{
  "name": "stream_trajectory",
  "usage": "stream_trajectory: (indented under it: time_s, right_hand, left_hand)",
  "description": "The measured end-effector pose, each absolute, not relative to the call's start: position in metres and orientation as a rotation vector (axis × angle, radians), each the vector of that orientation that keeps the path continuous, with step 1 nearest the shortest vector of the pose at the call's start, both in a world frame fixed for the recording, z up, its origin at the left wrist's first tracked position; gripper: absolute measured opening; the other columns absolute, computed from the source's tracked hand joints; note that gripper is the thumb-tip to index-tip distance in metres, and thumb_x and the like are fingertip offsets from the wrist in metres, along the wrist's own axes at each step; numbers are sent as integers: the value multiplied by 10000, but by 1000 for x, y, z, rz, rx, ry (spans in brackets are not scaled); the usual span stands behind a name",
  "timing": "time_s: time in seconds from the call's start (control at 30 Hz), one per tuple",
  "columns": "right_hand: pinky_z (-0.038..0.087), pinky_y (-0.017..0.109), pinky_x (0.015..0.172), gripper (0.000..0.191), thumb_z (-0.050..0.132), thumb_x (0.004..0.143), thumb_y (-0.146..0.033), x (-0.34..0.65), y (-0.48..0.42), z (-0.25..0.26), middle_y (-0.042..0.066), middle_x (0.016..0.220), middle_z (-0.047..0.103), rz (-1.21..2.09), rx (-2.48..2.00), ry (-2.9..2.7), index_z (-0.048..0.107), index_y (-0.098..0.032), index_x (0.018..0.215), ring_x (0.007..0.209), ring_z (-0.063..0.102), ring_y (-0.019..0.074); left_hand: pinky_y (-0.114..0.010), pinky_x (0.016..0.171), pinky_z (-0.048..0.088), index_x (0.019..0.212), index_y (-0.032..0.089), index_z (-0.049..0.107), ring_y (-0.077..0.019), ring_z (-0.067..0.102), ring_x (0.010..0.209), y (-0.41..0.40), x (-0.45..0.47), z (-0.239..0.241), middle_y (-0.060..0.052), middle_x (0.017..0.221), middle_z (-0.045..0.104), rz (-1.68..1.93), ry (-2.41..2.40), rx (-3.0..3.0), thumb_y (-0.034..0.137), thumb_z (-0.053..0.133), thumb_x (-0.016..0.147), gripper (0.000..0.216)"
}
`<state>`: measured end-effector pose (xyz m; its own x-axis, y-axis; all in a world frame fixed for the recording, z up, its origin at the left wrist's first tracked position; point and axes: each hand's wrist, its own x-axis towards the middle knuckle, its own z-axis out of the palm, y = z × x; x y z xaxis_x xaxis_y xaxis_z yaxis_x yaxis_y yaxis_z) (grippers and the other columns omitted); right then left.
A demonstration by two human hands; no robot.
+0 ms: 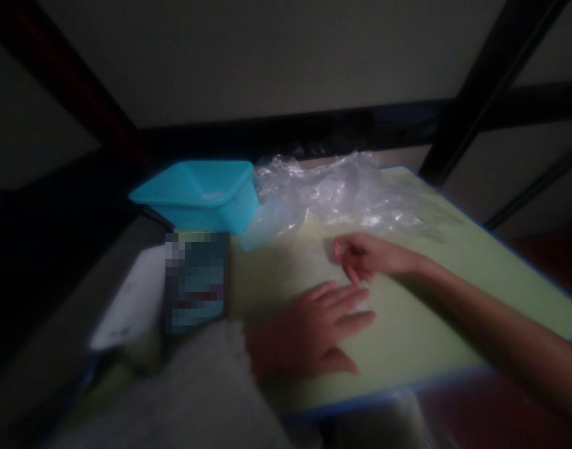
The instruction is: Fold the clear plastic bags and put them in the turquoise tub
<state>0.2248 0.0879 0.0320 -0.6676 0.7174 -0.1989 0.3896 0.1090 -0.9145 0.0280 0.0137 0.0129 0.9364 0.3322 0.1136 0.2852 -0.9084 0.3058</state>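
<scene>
My left hand lies low over the yellow-green table top, palm down, fingers spread and pointing right. A pale sleeve covers that forearm up to the wrist. Just beyond it is my right hand, its bare forearm reaching in from the right edge. The right fingers are curled in; whatever they hold, if anything, is hidden and blurred. A faint whitish patch shows on the table by the hands; I cannot make out what it is. Crumpled clear plastic lies behind my right hand.
A turquoise plastic basin stands at the back left. In front of it is a dark, pixelated flat item, beside a white object. The table has a blue edge. Dark metal bars and a wall rise behind.
</scene>
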Motion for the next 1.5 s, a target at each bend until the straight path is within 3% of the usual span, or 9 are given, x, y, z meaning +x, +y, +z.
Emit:
stream_trajectory:
  time_s: [0.2,0.5,0.8,1.1,1.27,1.5]
  right_hand:
    - [420,192,405,85,518,827,-221,227,94,26,-51,477,584,1602,-1082,-1997,470,-192,763,386,532,87]
    - [427,206,452,51,520,817,-197,227,108,12,-25,558,583,1351,-1167,-1782,480,-182,790,481,574,105]
    - [393,216,466,140,566,793,-271,226,109,14,-25,566,556,1163,-1231,-1721,464,-189,743,497,546,105]
    - [385,217,449,141,552,775,-291,225,110,13,-14,566,565,1108,-1239,-1749,462,-187,741,480,533,106]
    - [384,216,442,156,541,774,-318,226,111,12,-12,564,564,1063,-1227,-1793,465,-189,732,476,534,107]
    - [416,237,456,184,497,813,-345,225,111,9,11,579,588,911,-1205,-1889,483,-185,723,490,557,126]
  left_hand:
    - [-458,1162,180,1418,180,356,-260,215,1419,13,27,13,-124,1512,298,271,455,2799,548,477,888,656]
    - [-431,1175,156,1426,177,344,-251,196,1424,9,26,15,-119,1523,267,224,505,2814,579,427,890,675]
    - [-424,1171,183,1418,171,359,-260,206,1420,9,27,16,-128,1517,275,251,499,2812,596,430,878,691]
    - [-416,1175,89,1456,176,271,-258,161,1432,12,26,16,-37,1540,224,182,452,2805,570,368,921,671]
    - [-437,1165,108,1443,181,303,-283,160,1428,11,26,16,-16,1526,280,199,428,2838,556,349,934,633]
    - [-468,1168,96,1417,115,317,-246,178,1429,7,22,19,-111,1531,257,256,423,2950,573,341,925,673]
